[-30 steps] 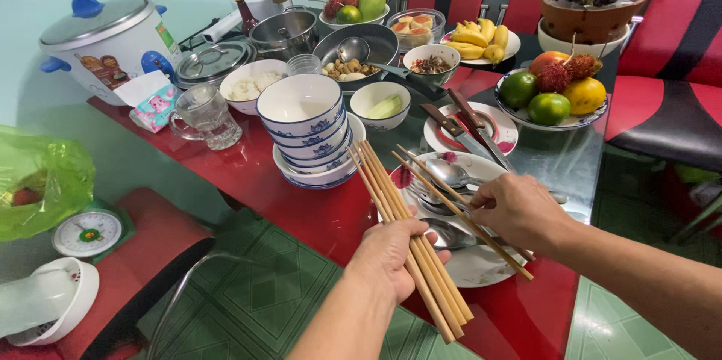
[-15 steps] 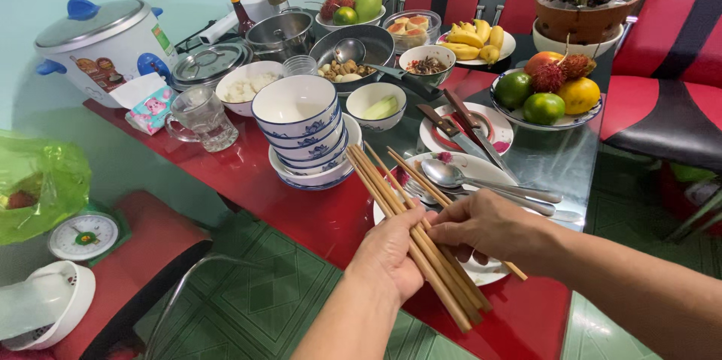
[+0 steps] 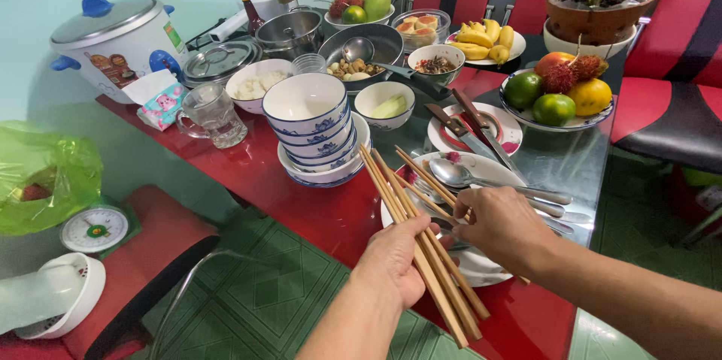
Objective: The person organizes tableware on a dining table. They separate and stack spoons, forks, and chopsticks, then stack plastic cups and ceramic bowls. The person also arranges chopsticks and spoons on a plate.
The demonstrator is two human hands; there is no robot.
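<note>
Item: wooden chopsticks (image 3: 410, 213), bundled in my left hand (image 3: 395, 258), clamped to align tips, over the table's near edge. My right hand (image 3: 502, 226) pinched another pair above the plate (image 3: 481, 266).

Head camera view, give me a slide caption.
Left hand holds a chopstick bundle; right hand grips one more over a plate.

The chopsticks (image 3: 421, 247) are showing a warm reddish-brown wood tone. The stacked bowls (image 3: 308, 123) are white with blue painted bands and motifs. The table (image 3: 263, 180) is glossy red, and the floor (image 3: 263, 292) is showing a green geometric tile pattern. The rice cooker (image 3: 116, 44) is white with blue handles and a grey lid. The plate (image 3: 481, 266) under the spoons is white with pink flowers, and the plastic bag (image 3: 45, 180) is glowing bright green.
</note>
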